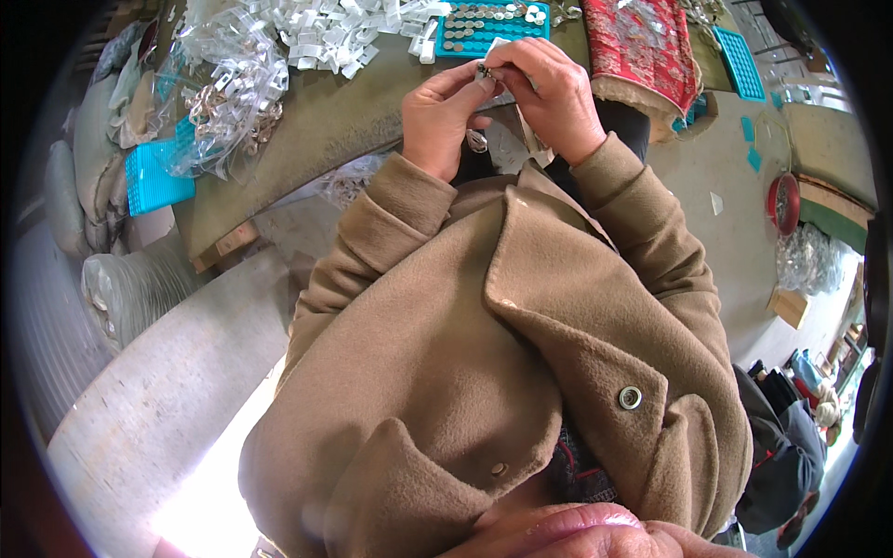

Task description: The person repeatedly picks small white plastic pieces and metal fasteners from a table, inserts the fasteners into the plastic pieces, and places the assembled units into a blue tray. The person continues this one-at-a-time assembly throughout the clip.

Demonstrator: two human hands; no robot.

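My left hand (445,116) and my right hand (551,91) meet at the front edge of the table. Fingertips of both pinch a small dark, shiny piece (483,71), mostly covered by the fingers, so its kind is unclear. A bit of white shows beside it at the right fingers. Just beyond the hands lies a blue compartment tray (474,46) with several rows of small round silvery pieces. Left of the tray spreads a heap of small white plastic pieces (346,37). A pale cord or strip (477,141) hangs below the left hand.
Clear plastic bags (228,88) lie on the table (321,126) at the left, beside blue trays (156,179). A red patterned cloth (642,46) covers the right part. Another blue tray (739,63) stands farther right. A red round container (783,203) is on the right.
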